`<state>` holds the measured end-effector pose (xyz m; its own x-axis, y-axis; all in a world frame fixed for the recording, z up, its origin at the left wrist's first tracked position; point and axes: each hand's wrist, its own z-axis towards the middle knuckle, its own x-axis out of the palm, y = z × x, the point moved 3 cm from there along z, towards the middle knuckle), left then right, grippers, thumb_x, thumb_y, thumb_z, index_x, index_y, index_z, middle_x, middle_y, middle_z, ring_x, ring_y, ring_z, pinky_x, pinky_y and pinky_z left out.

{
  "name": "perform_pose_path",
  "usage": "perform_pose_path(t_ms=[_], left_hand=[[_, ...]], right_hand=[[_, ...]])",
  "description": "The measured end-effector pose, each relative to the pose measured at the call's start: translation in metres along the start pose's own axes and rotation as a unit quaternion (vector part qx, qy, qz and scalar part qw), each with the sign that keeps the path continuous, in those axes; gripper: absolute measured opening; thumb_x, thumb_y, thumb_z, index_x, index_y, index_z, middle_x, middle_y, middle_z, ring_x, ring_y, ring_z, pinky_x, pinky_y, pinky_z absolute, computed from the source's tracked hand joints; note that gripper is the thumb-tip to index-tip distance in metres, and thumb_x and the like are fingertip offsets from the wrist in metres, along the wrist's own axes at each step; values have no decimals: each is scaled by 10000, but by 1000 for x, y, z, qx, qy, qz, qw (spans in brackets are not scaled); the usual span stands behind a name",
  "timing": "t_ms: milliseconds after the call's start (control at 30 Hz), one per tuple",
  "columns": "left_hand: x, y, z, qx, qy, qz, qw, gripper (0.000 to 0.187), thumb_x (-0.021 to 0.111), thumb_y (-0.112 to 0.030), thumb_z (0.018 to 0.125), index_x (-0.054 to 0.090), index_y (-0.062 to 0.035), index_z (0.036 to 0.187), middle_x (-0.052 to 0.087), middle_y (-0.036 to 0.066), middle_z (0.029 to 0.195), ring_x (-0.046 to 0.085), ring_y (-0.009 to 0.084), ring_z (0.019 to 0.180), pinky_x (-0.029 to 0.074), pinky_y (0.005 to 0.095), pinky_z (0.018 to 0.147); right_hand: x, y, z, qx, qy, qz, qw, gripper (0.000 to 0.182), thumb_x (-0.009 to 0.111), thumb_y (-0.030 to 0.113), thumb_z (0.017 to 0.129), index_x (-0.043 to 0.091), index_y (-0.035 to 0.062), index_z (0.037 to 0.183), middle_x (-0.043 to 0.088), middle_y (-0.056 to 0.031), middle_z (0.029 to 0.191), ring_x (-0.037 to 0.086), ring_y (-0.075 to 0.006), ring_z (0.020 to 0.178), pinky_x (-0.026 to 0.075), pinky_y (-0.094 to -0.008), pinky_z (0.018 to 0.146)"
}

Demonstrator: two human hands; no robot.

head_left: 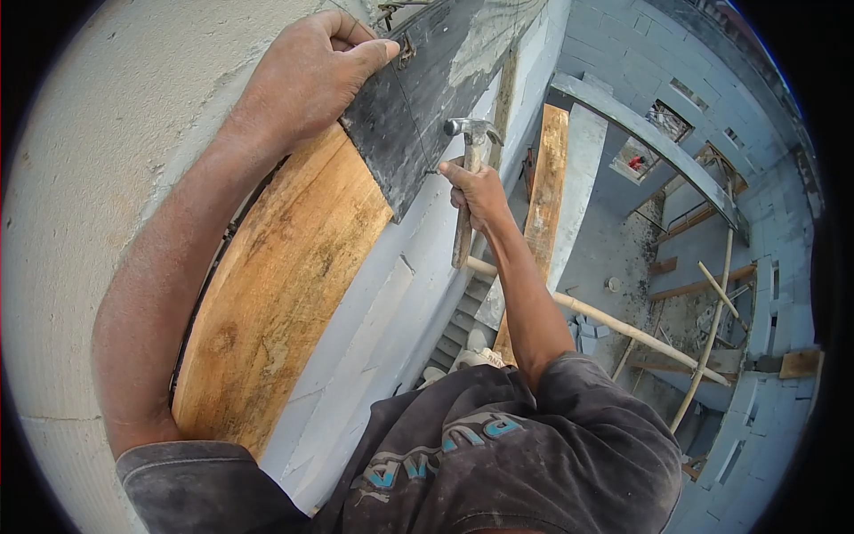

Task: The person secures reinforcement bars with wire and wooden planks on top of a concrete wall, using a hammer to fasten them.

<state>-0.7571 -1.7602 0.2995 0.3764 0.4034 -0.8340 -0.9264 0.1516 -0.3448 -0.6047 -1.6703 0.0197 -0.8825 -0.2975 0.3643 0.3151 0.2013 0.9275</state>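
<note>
My left hand (311,76) is at the top edge of a black board (400,120), its fingers curled and its thumb lying towards a small twist of rusty wire (406,51). Whatever it pinches is hidden. In my right hand (479,191) is a claw hammer (474,142), gripped by its worn wooden handle with the metal head up, beside the board's lower edge. A small dark nail-like piece (431,171) shows near my right thumb tip. Below the black board, a brown wooden plank (285,294) lies along the wall top.
Rough plastered wall (80,196) rises at my left. On the right, far below, is a grey block-walled room with a long plank (545,178), bamboo poles (640,336) and a concrete beam (649,133). My shoe (480,358) is visible below me, above a drop.
</note>
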Motion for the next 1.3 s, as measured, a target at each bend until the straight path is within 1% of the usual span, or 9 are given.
perform_pose_path(t_ms=[200,400,500,600,800,867,1000,1200,1300], left_hand=[[3,3,4,-29,25,-32,999,404,640,-442,929,677,-50,1020,657,74,781,638,146,714,516,326,721],[4,4,4,-30,30,-73,996,440,653,-447,918,671,-17,1008,649,92,778,637,154,719,516,331,713],[5,9,9,-14,38,-90,995,449,657,-444,915,669,-5,1009,649,97,786,640,159,730,516,329,720],[-19,-38,4,-137,32,-73,987,259,687,-240,865,620,10,848,635,122,756,590,178,745,478,319,674],[-16,-26,6,-112,30,-75,990,266,687,-250,868,604,1,846,615,97,745,572,169,712,469,324,640],[29,33,29,-82,-38,61,994,269,685,-254,870,602,0,850,612,93,746,571,169,708,469,326,638],[-14,-23,6,-110,33,-57,992,273,683,-260,871,603,0,851,612,88,748,572,168,708,470,326,646],[-16,-28,5,-113,41,-78,990,284,684,-266,863,613,8,845,619,92,748,575,166,714,471,325,648],[6,9,9,-10,22,-58,998,445,660,-440,911,669,-8,1016,638,89,780,621,151,719,501,316,702]], right_hand=[[11,40,-6,-37,-38,-114,992,226,776,181,838,606,33,822,489,21,596,422,-75,467,331,-246,438],[33,53,-20,-31,-62,-62,996,189,740,160,858,606,34,816,478,30,584,405,-71,462,307,-256,431],[37,48,-22,-33,-50,-37,998,196,734,169,869,606,34,809,475,30,588,399,-69,465,307,-257,431],[43,46,-37,-48,-58,-36,996,201,731,181,880,610,26,842,463,33,604,399,-68,469,309,-250,433],[49,10,-60,-92,-125,35,987,276,715,238,906,619,-20,927,497,18,621,449,-72,498,363,-238,466],[45,-1,-60,-101,-103,44,989,325,729,285,900,624,-19,943,501,18,628,457,-72,505,367,-235,471],[26,-23,-45,-97,-52,32,993,407,757,363,875,631,-14,962,507,21,643,463,-69,523,370,-234,481],[0,-6,-10,-68,-7,-147,987,365,788,339,845,658,17,958,509,31,638,455,-59,546,363,-242,487],[-2,28,-11,-80,-10,-277,957,349,783,351,831,696,22,909,540,6,640,467,-85,568,394,-277,535]])
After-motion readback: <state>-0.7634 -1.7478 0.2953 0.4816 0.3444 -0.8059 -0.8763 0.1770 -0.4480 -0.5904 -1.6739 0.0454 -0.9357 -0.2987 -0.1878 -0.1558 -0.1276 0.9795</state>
